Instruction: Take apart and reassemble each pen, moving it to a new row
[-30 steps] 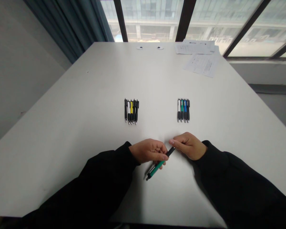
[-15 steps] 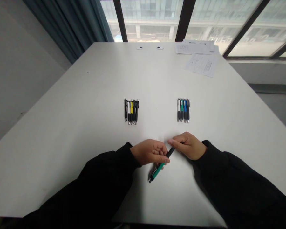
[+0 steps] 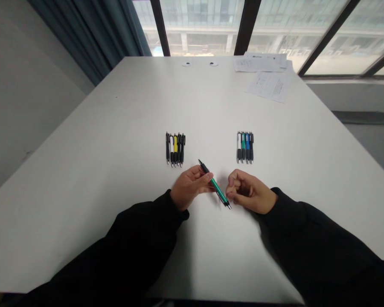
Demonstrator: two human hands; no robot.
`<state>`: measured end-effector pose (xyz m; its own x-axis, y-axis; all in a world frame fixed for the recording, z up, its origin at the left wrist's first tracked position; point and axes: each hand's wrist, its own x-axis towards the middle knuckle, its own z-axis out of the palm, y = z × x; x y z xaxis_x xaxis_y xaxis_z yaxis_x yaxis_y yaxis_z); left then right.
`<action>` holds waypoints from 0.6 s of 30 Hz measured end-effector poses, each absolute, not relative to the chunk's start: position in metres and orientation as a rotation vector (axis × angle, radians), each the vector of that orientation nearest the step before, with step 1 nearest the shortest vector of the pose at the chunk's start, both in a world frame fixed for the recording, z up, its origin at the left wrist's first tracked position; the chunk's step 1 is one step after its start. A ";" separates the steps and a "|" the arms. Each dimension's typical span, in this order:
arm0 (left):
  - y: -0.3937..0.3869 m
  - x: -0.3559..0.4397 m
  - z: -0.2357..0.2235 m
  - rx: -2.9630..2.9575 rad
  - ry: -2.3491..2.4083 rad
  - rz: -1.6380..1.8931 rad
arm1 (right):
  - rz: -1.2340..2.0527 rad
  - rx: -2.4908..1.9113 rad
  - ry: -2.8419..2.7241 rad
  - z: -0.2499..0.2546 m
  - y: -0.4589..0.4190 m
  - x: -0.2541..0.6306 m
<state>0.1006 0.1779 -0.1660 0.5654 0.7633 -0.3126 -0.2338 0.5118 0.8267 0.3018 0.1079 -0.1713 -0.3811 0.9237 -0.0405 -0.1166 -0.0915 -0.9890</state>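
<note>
A green and black pen (image 3: pixel 215 184) is pinched between the thumb and fingers of my left hand (image 3: pixel 189 186), above the white table (image 3: pixel 115 170). The pen slants from upper left to lower right. Its lower tip ends beside my right hand (image 3: pixel 248 192), which is loosely curled with the fingers bent. I cannot see anything inside that hand, and whether it touches the pen tip is unclear. A row of several black, white and yellow pens (image 3: pixel 175 149) lies just beyond my left hand. Another row of white, green, blue and black pens (image 3: pixel 245 147) lies beyond my right hand.
Printed paper sheets (image 3: pixel 265 79) lie at the table's far right. Two small round discs (image 3: pixel 200 64) sit near the far edge by the window. A dark curtain (image 3: pixel 96 34) hangs at the back left.
My left hand has moved forward and turned the green pen round, so its slant is reversed. My right hand has let go of the pen's end and curled up.
</note>
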 end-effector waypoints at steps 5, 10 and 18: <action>0.182 0.100 -0.163 0.739 0.777 0.768 | 1.473 -1.077 -1.532 -0.169 0.110 0.303; 0.182 0.100 -0.163 0.683 0.810 0.756 | 1.311 -1.178 -1.493 -0.168 0.107 0.300; 0.179 0.097 -0.159 0.837 0.840 0.618 | 1.472 -0.992 -1.114 -0.170 0.115 0.312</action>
<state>0.0971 0.1792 -0.1586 0.5326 0.7520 -0.3883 -0.1476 0.5343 0.8323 0.3122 0.1150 -0.1697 -0.1649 0.9855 -0.0389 -0.2300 -0.0768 -0.9702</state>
